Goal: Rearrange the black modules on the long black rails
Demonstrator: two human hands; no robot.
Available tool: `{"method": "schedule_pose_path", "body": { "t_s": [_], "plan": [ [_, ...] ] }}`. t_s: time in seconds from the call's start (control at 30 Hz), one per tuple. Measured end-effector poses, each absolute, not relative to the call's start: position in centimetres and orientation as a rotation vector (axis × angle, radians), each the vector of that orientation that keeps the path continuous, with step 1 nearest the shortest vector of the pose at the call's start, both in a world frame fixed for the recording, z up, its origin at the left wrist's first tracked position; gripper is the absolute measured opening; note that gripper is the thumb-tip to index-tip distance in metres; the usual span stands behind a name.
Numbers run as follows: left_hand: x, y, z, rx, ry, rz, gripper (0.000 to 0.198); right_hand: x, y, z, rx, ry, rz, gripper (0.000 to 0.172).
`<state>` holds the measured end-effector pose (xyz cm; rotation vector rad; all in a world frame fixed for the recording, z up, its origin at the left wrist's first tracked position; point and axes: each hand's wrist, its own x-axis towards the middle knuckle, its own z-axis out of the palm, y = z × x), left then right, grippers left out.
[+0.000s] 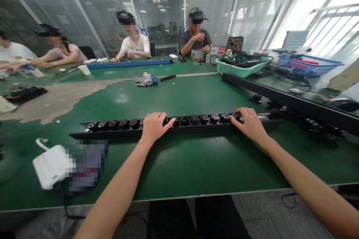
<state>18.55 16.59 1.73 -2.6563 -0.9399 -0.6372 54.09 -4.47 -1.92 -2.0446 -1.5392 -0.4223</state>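
Observation:
A long black rail [196,130] lies across the green table in front of me. Along its top runs a row of small black socket-like modules [194,119]. My left hand [153,126] is over the rail left of its middle, fingers bent over the far side and thumb stretched to the right. Toward the rail's right end, my right hand [249,122] grips it the same way, its thumb against the last modules. Both hands are closed on the rail, and their fingertips are hidden behind it. Right of my right hand, part of the channel shows bare, shiny metal.
Another long black rail [288,95] slants across the right side, beside loose black parts [322,130]. A white adapter [52,166] with a cable sits front left. Gloves [146,79], a green basket [241,68] and a blue basket [308,66] stand farther back. Several people sit opposite.

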Motion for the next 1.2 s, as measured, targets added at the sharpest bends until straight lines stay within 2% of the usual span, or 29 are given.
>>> {"method": "schedule_pose_path", "body": {
  "t_s": [1.2],
  "plan": [
    [18.9, 16.5, 1.7, -2.615, -0.910, -0.655, 0.052, 55.2, -3.5, -1.9, -2.040, -1.410, -0.282, 0.038]
  ]
}}
